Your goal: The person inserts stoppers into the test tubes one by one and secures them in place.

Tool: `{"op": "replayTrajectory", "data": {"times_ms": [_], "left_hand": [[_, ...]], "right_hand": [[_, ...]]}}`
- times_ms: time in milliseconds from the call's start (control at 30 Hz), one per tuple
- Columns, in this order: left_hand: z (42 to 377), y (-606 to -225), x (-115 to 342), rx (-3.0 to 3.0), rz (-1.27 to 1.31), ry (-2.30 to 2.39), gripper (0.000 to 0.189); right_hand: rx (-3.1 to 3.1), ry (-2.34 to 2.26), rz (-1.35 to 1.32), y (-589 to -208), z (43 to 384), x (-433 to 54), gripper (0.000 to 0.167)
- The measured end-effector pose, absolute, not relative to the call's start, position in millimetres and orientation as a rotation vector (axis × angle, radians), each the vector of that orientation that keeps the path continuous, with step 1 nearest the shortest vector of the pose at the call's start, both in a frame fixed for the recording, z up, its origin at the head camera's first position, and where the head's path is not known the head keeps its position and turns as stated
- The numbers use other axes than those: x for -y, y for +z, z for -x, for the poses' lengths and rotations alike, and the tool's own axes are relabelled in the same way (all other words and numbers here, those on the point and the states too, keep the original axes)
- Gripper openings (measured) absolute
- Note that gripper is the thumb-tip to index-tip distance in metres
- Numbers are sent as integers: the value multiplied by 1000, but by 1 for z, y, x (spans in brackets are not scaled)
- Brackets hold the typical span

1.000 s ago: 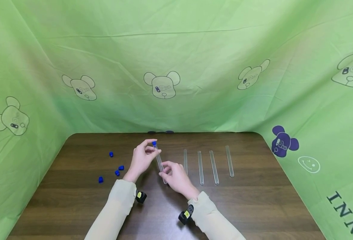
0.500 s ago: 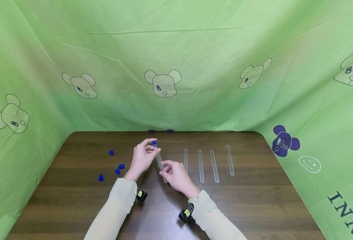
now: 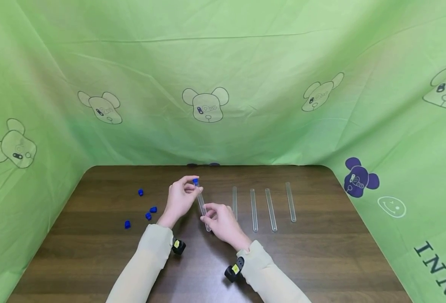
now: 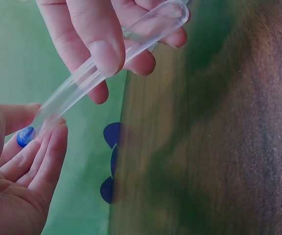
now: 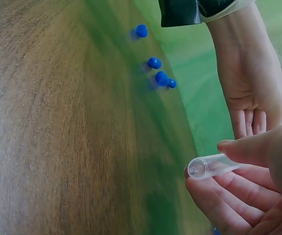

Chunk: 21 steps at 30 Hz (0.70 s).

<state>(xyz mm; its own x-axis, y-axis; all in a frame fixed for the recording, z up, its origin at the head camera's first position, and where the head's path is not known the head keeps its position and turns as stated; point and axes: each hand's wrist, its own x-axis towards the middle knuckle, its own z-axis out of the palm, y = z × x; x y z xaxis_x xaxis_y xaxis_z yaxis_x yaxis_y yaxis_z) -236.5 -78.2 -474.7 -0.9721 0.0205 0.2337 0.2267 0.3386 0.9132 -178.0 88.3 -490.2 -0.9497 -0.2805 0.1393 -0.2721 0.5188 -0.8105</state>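
Note:
A clear test tube point(image 3: 201, 202) is held slanted above the table between both hands, its blue cap point(image 4: 26, 136) at the upper end. My left hand point(image 3: 180, 197) grips the tube's capped end between thumb and fingers; in the head view its index finger lies over the cap. Lower down, my right hand point(image 3: 223, 224) pinches the tube between thumb and fingers, near the rounded end. That rounded end points toward the camera in the right wrist view, where my left hand hides the cap.
Several blue caps point(image 3: 148, 216) lie scattered on the wooden table point(image 3: 94, 261) to the left. Several uncapped clear test tubes point(image 3: 271, 210) lie to the right, side by side; the right hand partly covers the nearest. A green printed cloth point(image 3: 223, 143) surrounds the back and sides.
The head view has shifted slightly, so the table sits a little higher in it. Both hands keep their hold on the capped tube almost without moving.

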Motion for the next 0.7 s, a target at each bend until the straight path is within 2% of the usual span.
{"op": "replayTrajectory", "data": {"times_ms": [700], "left_hand": [[235,-479,76,2447,257,-1689,36]], "right_hand": [[-2743,-1433,495,-493,179,-91,27]]}}
